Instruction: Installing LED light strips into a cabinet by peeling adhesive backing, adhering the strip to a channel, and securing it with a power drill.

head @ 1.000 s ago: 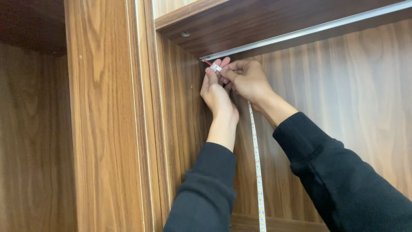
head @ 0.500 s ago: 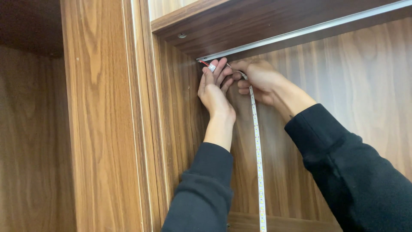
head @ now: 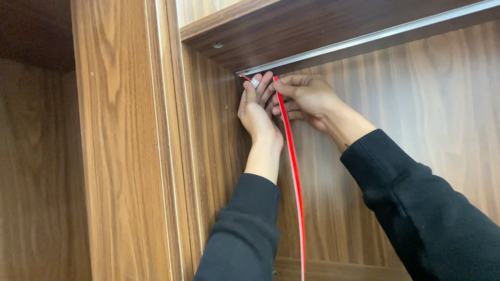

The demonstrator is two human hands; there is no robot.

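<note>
Both hands at rail (head: 364,39) end | left hand (head: 255,112) steadies connector (head: 254,82), fingers closed on it | right hand (head: 307,99) pinches red strip (head: 291,166), hanging below rail

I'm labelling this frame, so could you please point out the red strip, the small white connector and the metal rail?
red strip (head: 292,171), head view, middle of its hanging length.
small white connector (head: 255,82), head view, its body by the left fingertips.
metal rail (head: 375,37), head view, its front edge.
</note>
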